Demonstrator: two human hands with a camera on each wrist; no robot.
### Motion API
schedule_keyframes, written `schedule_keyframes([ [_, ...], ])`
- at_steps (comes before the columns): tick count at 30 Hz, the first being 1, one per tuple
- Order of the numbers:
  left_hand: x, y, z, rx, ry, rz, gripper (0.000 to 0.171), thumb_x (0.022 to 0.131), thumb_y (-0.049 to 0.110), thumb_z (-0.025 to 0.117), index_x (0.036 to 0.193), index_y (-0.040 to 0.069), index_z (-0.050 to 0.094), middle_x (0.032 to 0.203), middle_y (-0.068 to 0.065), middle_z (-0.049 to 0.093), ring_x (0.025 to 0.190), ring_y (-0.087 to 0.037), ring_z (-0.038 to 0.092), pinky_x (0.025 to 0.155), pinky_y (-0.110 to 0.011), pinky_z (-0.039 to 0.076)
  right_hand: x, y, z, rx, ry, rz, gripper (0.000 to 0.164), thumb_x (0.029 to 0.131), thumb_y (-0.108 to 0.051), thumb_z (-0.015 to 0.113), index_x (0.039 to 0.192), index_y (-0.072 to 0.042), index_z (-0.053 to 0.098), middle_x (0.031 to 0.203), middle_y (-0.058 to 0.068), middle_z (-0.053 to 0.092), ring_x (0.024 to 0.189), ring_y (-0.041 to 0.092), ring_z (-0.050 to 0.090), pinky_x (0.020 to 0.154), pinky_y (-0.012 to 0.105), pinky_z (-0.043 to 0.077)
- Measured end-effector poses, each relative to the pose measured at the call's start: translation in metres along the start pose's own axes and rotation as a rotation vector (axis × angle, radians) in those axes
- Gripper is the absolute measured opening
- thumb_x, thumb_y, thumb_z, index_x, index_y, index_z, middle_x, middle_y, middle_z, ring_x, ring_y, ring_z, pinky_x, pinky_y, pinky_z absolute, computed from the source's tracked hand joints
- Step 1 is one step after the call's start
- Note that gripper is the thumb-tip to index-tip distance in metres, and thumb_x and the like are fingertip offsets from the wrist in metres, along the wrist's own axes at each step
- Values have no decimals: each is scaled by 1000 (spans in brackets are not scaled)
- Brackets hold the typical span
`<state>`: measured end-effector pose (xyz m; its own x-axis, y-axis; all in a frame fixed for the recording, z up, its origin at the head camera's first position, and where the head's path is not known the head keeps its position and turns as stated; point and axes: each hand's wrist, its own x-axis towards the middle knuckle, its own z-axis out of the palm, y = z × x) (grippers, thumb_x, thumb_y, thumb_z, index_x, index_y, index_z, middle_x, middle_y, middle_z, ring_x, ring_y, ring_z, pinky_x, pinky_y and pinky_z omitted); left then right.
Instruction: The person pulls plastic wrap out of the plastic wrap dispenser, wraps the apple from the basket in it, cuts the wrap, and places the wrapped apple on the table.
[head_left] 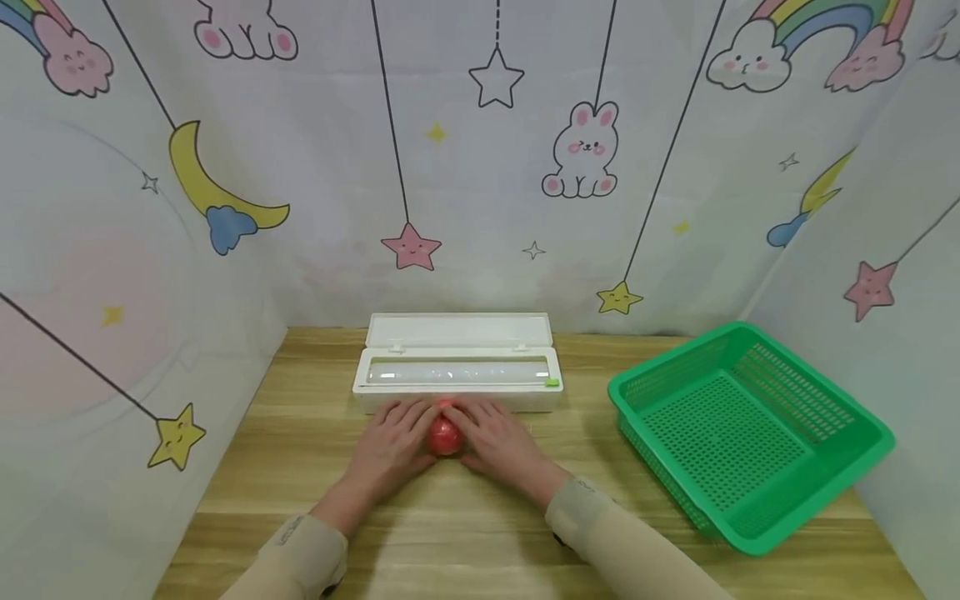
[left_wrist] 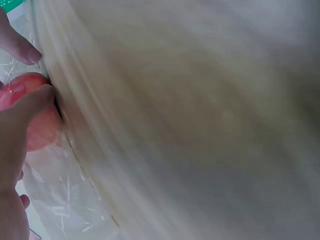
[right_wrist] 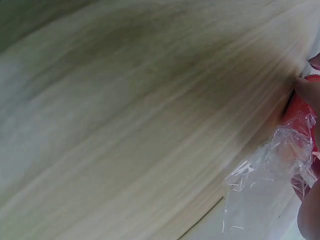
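Note:
A smooth, shiny red round thing, its exact kind unclear, sits on the wooden table against the front of a white cling film dispenser. My left hand grips it from the left, and my right hand holds its right side. Both hands' fingers reach over toward the dispenser. Crinkled clear cling film lies by the red thing in the left wrist view. In the right wrist view, film bunches over its side under my right fingers. The hands hide much of the red thing.
The dispenser's lid stands raised at the back, with a film roll inside and a small green slider at its right. On the right of the table stands a green plastic basket. Printed curtains enclose the table.

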<state>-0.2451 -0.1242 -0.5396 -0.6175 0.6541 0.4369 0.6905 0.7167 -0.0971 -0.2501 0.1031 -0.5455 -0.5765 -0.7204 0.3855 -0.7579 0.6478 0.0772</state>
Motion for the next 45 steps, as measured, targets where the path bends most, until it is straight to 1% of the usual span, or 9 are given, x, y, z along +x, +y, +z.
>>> schedule_keyframes([
  [5, 6, 3, -1, 8, -5, 2, 81, 71, 49, 78, 133, 11, 42, 128, -8, 47, 118, -28, 43, 97, -47, 33, 2, 3, 1, 3, 11, 10, 72, 83, -41, 71, 140, -16, 34, 135, 4, 38, 122, 22, 38, 102, 38, 30],
  [11, 6, 3, -8, -42, -35, -2, 77, 71, 53, 76, 129, 12, 46, 123, -5, 50, 116, -26, 44, 99, -48, 31, 1, 1, -8, 25, -17, -7, 69, 86, -45, 67, 140, -17, 35, 134, 4, 39, 121, 21, 39, 101, 38, 31],
  [21, 10, 1, -25, -125, -185, -33, 76, 72, 62, 69, 130, 19, 45, 122, 2, 50, 116, -19, 41, 102, -47, 26, -6, 5, -24, 199, -154, 108, 77, 79, -52, 71, 141, -28, 32, 131, -9, 39, 120, 10, 35, 100, 32, 30],
  [26, 14, -2, -26, -121, -178, 8, 75, 72, 64, 63, 130, 19, 45, 119, 4, 53, 112, -19, 45, 99, -44, 30, -6, 8, -28, 307, -198, 148, 72, 79, -51, 71, 138, -26, 38, 128, -10, 42, 116, 9, 39, 96, 31, 35],
  [30, 15, -1, -28, -95, -164, 43, 82, 71, 71, 61, 132, 19, 43, 124, 2, 50, 117, -22, 43, 101, -45, 28, -6, 10, -31, 406, -237, 181, 67, 80, -52, 69, 136, -27, 41, 126, -12, 43, 113, 7, 40, 93, 30, 38],
  [33, 15, 2, -30, -85, -139, 93, 86, 69, 71, 65, 133, 18, 43, 129, 0, 46, 122, -24, 38, 103, -48, 25, -6, 12, -32, 476, -259, 196, 63, 82, -53, 66, 135, -30, 41, 124, -13, 44, 110, 7, 42, 91, 30, 39],
  [38, 18, 6, -31, -103, -106, 182, 84, 67, 60, 76, 132, 15, 45, 128, -2, 47, 122, -26, 37, 103, -49, 24, -6, 17, -34, 587, -304, 214, 59, 84, -56, 62, 134, -32, 41, 122, -13, 46, 110, 10, 45, 91, 30, 39],
  [40, 20, 7, -31, -118, -118, 180, 83, 68, 56, 78, 132, 15, 46, 127, -2, 48, 121, -25, 39, 103, -48, 24, -6, 19, -34, 622, -323, 224, 58, 85, -57, 60, 134, -32, 42, 123, -13, 47, 112, 11, 45, 91, 30, 39],
  [45, 23, 7, -29, -155, -173, 112, 72, 73, 57, 74, 129, 19, 49, 123, 2, 52, 118, -20, 42, 104, -44, 24, -5, 22, -33, 714, -332, 202, 52, 89, -51, 59, 133, -29, 43, 118, -14, 50, 105, 6, 48, 87, 28, 42],
])
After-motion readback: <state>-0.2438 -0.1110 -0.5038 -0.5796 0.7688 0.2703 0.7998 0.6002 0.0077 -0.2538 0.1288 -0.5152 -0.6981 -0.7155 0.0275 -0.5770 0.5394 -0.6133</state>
